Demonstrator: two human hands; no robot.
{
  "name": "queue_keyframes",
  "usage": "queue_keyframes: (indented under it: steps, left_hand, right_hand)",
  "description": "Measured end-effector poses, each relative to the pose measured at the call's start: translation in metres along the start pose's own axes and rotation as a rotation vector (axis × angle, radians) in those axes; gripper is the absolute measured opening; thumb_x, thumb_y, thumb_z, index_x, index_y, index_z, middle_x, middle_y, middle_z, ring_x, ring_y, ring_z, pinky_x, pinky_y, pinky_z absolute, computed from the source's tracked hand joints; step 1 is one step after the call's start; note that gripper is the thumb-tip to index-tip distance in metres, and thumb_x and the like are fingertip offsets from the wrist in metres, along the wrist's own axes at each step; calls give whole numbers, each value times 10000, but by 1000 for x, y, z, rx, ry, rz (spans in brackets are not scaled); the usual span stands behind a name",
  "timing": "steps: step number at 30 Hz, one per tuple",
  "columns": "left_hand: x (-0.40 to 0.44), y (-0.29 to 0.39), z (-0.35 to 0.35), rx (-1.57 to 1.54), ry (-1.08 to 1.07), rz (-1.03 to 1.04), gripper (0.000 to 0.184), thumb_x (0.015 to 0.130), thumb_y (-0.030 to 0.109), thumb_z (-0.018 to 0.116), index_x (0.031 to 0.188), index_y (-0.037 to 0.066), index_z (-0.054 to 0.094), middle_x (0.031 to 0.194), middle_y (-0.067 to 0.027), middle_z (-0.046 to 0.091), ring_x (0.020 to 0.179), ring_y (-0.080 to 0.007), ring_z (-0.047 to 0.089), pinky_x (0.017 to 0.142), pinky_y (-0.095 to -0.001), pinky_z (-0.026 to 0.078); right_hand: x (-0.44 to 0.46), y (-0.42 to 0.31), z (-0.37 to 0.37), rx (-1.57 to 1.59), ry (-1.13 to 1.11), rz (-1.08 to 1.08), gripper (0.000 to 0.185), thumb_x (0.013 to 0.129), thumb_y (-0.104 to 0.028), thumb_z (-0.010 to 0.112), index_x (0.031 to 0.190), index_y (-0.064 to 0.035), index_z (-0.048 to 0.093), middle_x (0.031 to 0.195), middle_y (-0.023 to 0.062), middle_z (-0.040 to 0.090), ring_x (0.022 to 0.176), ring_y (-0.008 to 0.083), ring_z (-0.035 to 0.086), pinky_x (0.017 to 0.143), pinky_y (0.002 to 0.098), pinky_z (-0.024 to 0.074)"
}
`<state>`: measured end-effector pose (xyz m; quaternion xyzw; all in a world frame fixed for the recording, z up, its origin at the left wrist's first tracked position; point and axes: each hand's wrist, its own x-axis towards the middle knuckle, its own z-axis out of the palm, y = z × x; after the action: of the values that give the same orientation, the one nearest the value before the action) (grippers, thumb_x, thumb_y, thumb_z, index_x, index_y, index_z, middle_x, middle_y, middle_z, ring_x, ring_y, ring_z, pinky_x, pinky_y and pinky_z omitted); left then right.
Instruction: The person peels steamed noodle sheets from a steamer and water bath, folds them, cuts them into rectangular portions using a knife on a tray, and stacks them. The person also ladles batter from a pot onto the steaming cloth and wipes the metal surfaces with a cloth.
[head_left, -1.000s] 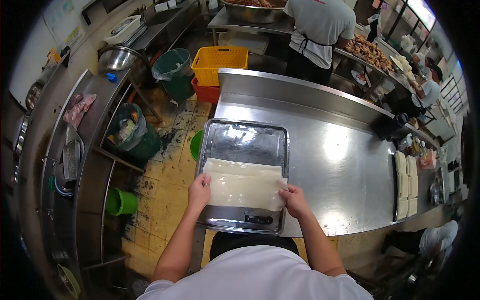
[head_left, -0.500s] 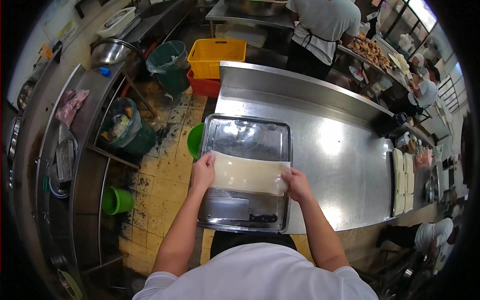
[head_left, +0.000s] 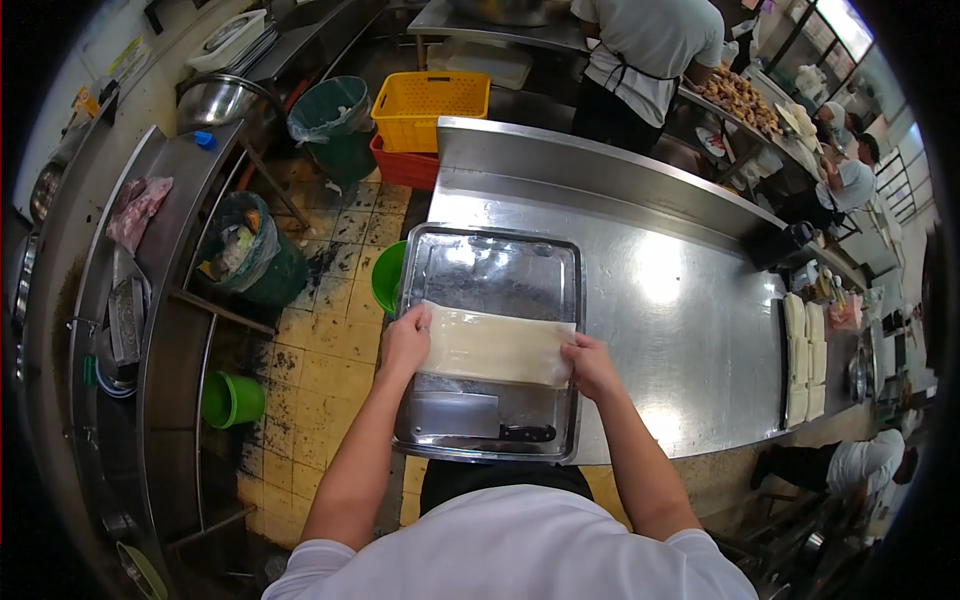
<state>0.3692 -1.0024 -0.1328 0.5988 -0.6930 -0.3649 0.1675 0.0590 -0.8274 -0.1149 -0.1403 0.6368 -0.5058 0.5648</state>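
One pale sheet point(head_left: 500, 347) is over the middle of a tray point(head_left: 490, 265). The left hand point(head_left: 407, 342) pinches its left end, and the right hand point(head_left: 592, 366) pinches its right end. On the tray, near the sheet, a knife point(head_left: 468, 416) lies flat. The tray sits on a shiny table point(head_left: 680, 340). A green bucket point(head_left: 387, 277) is left of it.

No legible text, brand, number or sign, a yellow-and-white notice point(head_left: 128, 58) on the wall point(head_left: 88, 42) at upper left too small and blurred to read, small containers point(head_left: 818, 280) at right equally indistinct for lettering
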Motion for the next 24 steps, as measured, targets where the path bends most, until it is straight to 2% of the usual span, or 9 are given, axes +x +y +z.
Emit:
queue_keyframes:
  steps: [1, 7, 10, 13, 16, 19, 22, 24]
  left_hand:
    - [1, -1, 0, 62, -50, -17, 397, 985, 287, 614, 1343, 121, 660, 1150, -263, 709, 1096, -457, 667, 950, -517, 526]
    - [-10, 8, -11, 219, -126, -46, 629, 968, 322, 633, 1545, 144, 459, 1189, -290, 694, 1117, -473, 655, 972, -532, 513]
    - [-21, 12, -21, 223, -138, 21, 733, 946, 306, 666, 1586, 112, 367, 1192, -275, 703, 1116, -459, 665, 972, -530, 513]
    - [-38, 20, -28, 262, -126, -87, 764, 924, 262, 709, 1582, 71, 370, 1201, -283, 694, 1100, -457, 673, 965, -509, 517]
    - [-51, 3, -26, 279, -52, -58, 766, 907, 248, 732, 1555, 25, 389, 1105, -253, 730, 1056, -431, 693, 942, -504, 521]
    - [-60, -7, -36, 126, -15, -115, 731, 902, 246, 744, 1520, 13, 431, 964, -212, 750, 965, -407, 713, 894, -497, 528]
    - [-72, -8, -46, 58, 70, -127, 650, 909, 237, 733, 1467, 9, 490, 926, -194, 746, 928, -399, 713, 855, -492, 539]
    - [-86, -4, -48, 33, 103, -108, 584, 917, 231, 726, 1428, 16, 541, 877, -179, 733, 873, -383, 709, 822, -478, 541]
  right_hand:
    - [4, 3, -3, -32, 4, 4, 328, 978, -11, 583, 1293, 32, 664, 1104, 99, 732, 903, 180, 704, 764, 322, 570]
    - [10, 9, -9, -38, 20, -17, 403, 934, 6, 553, 1320, 14, 670, 1078, 67, 736, 877, 154, 684, 748, 292, 544]
    - [-8, -7, 0, -166, 95, -18, 428, 916, -14, 576, 1334, 3, 668, 1075, 118, 757, 873, 202, 713, 774, 330, 555]
    - [-11, -1, -7, -761, 217, -251, 406, 934, -73, 597, 1328, 6, 653, 1084, 177, 758, 905, 248, 731, 799, 369, 580]
    - [-32, 2, -3, -1001, 260, -445, 461, 881, -101, 634, 1332, -8, 659, 1148, 269, 713, 980, 381, 724, 885, 428, 560]
    - [-65, 18, 17, -985, 197, -447, 365, 889, -121, 643, 1224, 12, 699, 1059, 242, 741, 931, 388, 727, 852, 437, 574]
    - [-89, 36, 29, -1175, -124, -540, 377, 845, -145, 684, 1192, 2, 697, 1064, 225, 726, 982, 395, 705, 888, 459, 563]
    - [-97, 51, 38, -1353, -262, -594, 341, 828, -163, 695, 1132, -8, 689, 1078, 214, 694, 1034, 386, 678, 903, 479, 557]
